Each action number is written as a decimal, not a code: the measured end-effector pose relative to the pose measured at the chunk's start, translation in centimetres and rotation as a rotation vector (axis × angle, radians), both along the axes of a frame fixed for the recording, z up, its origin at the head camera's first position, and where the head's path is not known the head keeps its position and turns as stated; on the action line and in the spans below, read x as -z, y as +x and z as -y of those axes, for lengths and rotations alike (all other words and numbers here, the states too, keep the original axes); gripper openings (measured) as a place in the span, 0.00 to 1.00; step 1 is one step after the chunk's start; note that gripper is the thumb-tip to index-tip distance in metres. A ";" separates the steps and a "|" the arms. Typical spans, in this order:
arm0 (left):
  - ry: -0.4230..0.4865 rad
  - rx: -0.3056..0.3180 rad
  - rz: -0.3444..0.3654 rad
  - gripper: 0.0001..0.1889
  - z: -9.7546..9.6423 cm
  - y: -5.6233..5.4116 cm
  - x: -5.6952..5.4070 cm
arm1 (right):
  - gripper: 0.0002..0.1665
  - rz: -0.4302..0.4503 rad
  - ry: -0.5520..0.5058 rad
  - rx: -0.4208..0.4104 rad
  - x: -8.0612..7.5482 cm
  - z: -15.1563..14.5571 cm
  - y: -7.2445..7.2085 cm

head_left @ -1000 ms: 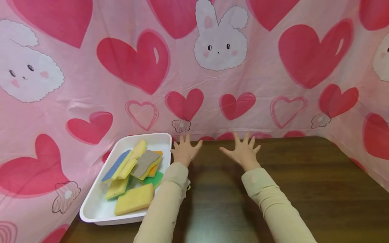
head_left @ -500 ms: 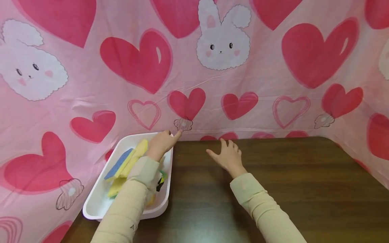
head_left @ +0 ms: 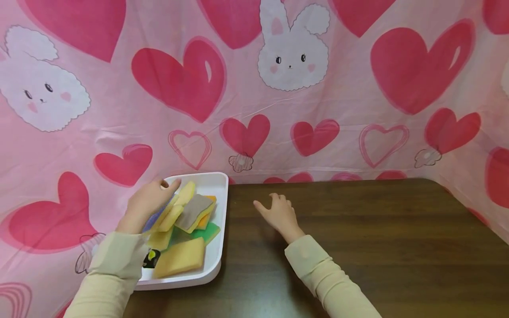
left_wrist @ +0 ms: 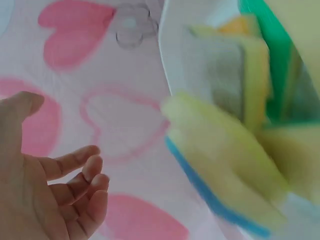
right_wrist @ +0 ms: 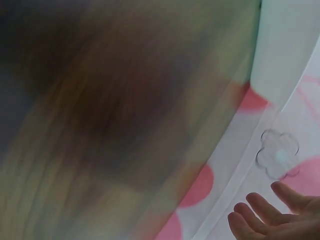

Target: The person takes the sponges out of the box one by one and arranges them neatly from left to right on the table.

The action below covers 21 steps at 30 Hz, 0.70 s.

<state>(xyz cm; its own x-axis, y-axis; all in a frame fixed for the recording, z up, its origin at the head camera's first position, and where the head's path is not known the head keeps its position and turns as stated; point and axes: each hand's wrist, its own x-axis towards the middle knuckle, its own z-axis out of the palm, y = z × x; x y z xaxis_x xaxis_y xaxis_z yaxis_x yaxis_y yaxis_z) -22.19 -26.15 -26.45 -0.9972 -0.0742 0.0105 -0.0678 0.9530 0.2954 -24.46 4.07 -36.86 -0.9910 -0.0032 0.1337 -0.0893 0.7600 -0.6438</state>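
My left hand (head_left: 145, 203) is raised over the left side of a white tray (head_left: 224, 212) that holds several sponges. Its fingers are loosely bent and grasp nothing; in the left wrist view they are apart from a yellow sponge with a blue face (left_wrist: 225, 165). In the tray lie a grey-topped yellow sponge (head_left: 195, 212), an orange piece (head_left: 212, 201), a green piece (head_left: 207, 232) and a plain yellow sponge (head_left: 180, 257) at the front. My right hand (head_left: 281, 216) hovers over the table right of the tray, fingers spread slightly, holding nothing.
A dark brown wooden table (head_left: 377, 247) extends to the right. Behind it and along the sides hangs a pink curtain (head_left: 246, 101) with hearts and rabbits. The tray stands by the curtain on the left.
My left hand has moved left from the table, across the tray, to its left side. My right hand has shifted left and slightly nearer, its fingers less spread. The tray stays put.
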 end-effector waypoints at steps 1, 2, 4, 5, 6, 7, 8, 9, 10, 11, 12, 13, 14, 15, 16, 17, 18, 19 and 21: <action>0.003 0.002 -0.010 0.40 0.8 0.2 0.1 | 0.40 0.004 -0.020 -0.004 0.0 0.4 0.1; -0.001 0.003 -0.023 0.40 1.6 0.4 0.2 | 0.39 0.010 -0.038 -0.008 0.0 0.7 0.3; -0.003 0.004 -0.032 0.39 3.0 0.7 0.5 | 0.37 0.017 -0.075 -0.019 0.1 1.5 0.5; -0.005 0.006 -0.032 0.38 3.6 0.9 0.7 | 0.36 0.020 -0.093 -0.024 0.0 1.9 0.6; -0.008 0.005 -0.027 0.38 4.3 1.2 0.9 | 0.35 0.022 -0.113 -0.032 0.0 2.3 0.7; -0.011 0.009 -0.020 0.38 5.0 1.4 1.1 | 0.34 0.021 -0.129 -0.042 0.0 2.6 0.7; -0.013 0.014 -0.015 0.38 5.6 1.7 1.3 | 0.33 0.023 -0.145 -0.052 0.0 2.9 0.8; -0.013 0.021 -0.014 0.37 6.2 1.9 1.6 | 0.32 0.024 -0.158 -0.061 0.0 3.3 0.9; -0.011 0.029 -0.010 0.36 6.7 2.1 1.9 | 0.31 0.028 -0.173 -0.068 0.1 3.6 1.0; -0.005 0.034 -0.002 0.35 7.2 2.2 2.2 | 0.30 0.028 -0.184 -0.073 0.2 3.8 1.1; 0.001 0.041 -0.002 0.34 7.7 2.3 2.6 | 0.29 0.029 -0.195 -0.079 0.3 4.1 1.1; 0.007 0.046 -0.002 0.33 8.1 2.4 3.0 | 0.28 0.033 -0.204 -0.083 0.5 4.3 1.2; 0.012 0.048 0.004 0.32 8.4 2.5 3.4 | 0.27 0.040 -0.214 -0.086 0.6 4.6 1.3; 0.019 0.045 0.013 0.30 8.8 2.6 3.7 | 0.26 0.042 -0.221 -0.088 0.9 4.8 1.4; 0.027 0.041 0.023 0.29 9.1 2.7 4.1 | 0.25 0.043 -0.225 -0.091 1.2 5.0 1.5; 0.028 0.040 0.024 0.28 9.5 2.8 4.5 | 0.24 0.040 -0.227 -0.095 1.4 5.2 1.6; 0.027 0.039 0.022 0.27 9.8 2.9 4.9 | 0.23 0.040 -0.230 -0.097 1.6 5.4 1.7; 0.027 0.034 0.031 0.27 10.1 3.0 5.2 | 0.23 0.033 -0.235 -0.100 1.8 5.6 1.8; 0.034 0.015 0.062 0.27 10.5 3.1 5.7 | 0.21 0.017 -0.246 -0.111 2.1 6.1 2.0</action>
<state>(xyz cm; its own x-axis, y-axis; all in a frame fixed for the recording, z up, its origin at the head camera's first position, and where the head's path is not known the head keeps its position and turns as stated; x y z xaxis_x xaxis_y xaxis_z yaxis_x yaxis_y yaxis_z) -19.10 -36.69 -32.18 -0.9969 -0.0583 -0.0535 -0.0725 0.9436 0.3231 -22.41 -1.99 -38.97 -0.9886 -0.0816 0.1268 -0.1507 0.5671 -0.8098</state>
